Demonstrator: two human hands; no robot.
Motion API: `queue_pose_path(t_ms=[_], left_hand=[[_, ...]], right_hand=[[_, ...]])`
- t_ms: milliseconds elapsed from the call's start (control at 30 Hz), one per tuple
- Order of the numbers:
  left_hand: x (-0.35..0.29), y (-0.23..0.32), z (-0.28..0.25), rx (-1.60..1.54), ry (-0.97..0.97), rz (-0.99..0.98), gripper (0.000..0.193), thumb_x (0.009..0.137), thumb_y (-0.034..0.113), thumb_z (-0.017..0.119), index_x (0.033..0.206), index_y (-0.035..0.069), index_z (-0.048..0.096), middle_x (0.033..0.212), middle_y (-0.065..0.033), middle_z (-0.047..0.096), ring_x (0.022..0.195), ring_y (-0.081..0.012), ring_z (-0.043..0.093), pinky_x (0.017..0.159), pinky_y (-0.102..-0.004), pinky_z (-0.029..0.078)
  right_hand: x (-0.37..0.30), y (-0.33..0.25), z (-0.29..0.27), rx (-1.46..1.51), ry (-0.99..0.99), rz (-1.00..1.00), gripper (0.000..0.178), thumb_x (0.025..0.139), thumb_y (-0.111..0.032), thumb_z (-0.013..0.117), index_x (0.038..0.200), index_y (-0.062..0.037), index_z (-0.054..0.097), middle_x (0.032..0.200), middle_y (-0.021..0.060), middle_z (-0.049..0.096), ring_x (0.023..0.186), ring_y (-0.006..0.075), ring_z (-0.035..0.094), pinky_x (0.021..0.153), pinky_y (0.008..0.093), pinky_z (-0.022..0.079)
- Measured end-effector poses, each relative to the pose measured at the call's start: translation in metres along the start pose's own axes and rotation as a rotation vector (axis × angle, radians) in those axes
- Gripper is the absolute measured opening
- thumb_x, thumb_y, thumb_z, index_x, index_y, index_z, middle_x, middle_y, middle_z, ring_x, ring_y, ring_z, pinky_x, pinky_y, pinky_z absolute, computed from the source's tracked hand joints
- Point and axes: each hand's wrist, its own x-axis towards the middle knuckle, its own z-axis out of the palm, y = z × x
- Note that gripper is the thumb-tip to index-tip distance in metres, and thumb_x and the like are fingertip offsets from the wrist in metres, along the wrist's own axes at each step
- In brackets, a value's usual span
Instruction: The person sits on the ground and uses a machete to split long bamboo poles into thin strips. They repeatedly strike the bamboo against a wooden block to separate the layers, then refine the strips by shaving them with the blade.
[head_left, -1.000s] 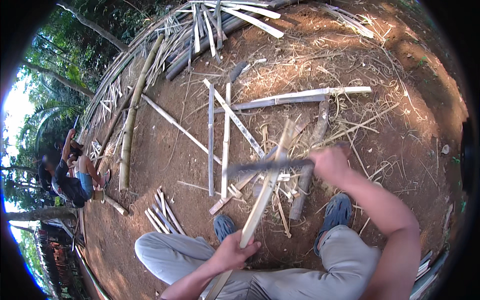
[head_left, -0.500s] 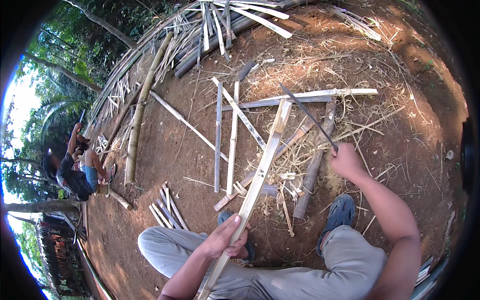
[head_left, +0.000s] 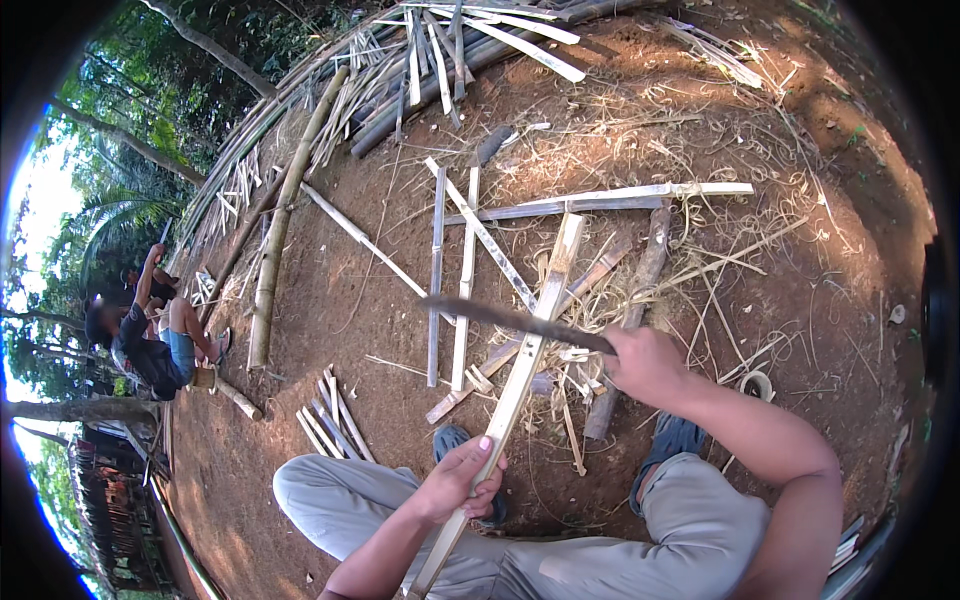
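Observation:
My left hand (head_left: 465, 482) is wrapped around the lower half of a long, pale split bamboo strip (head_left: 510, 400). The strip slants from between my legs up and away to the right. In my right hand (head_left: 645, 368) is the handle of a long dark-bladed knife (head_left: 490, 314). Its blade points left and crosses above the strip's upper part; whether the edge touches it I cannot tell. Behind the strip's far part, thin curled shavings (head_left: 650, 295) lie around a short round log (head_left: 645, 270).
More bamboo strips (head_left: 466, 290) lie on the brown ground ahead, and a small bundle of strips (head_left: 337, 420) is left of my knee. Thick poles (head_left: 272, 260) and piled strips (head_left: 425, 60) stand farther off. Another person (head_left: 165, 335) sits at the far left, one arm raised.
The knife has swung down and left, from pointing up and away to lying across the strip. My right hand moved slightly left and nearer. The left hand keeps its hold.

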Motion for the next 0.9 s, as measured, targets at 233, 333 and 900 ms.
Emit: queue_pose_path(t_ms=[233, 333, 900], left_hand=[[-0.010, 0.002, 0.025, 0.223, 0.060, 0.025, 0.038, 0.107, 0.041, 0.034, 0.100, 0.006, 0.045, 0.061, 0.0007, 0.035, 0.040, -0.0084, 0.032, 0.037, -0.0252, 0.032], [-0.015, 0.001, 0.026, 0.224, 0.081, 0.012, 0.034, 0.107, 0.038, 0.034, 0.099, 0.006, 0.044, 0.061, 0.0007, 0.034, 0.041, -0.0088, 0.034, 0.037, -0.0253, 0.034], [-0.011, -0.003, 0.017, 0.152, -0.048, -0.026, 0.034, 0.107, 0.038, 0.035, 0.097, 0.007, 0.044, 0.062, 0.0001, 0.036, 0.040, -0.0085, 0.034, 0.035, -0.0265, 0.033]], right_hand=[[0.003, -0.013, 0.013, -0.162, 0.074, -0.339, 0.007, 0.081, 0.001, 0.054, 0.077, -0.0028, 0.059, 0.061, 0.0136, 0.064, 0.050, 0.0259, 0.066, 0.048, 0.0423, 0.053], [0.023, 0.036, 0.002, -0.271, 0.056, -0.186, 0.006, 0.080, 0.002, 0.054, 0.078, -0.0007, 0.060, 0.060, 0.0124, 0.064, 0.049, 0.0253, 0.065, 0.046, 0.0398, 0.055], [0.018, 0.021, -0.007, -0.200, 0.076, -0.074, 0.009, 0.081, -0.002, 0.059, 0.073, 0.0008, 0.063, 0.059, 0.0156, 0.064, 0.052, 0.0296, 0.067, 0.052, 0.0423, 0.056]])
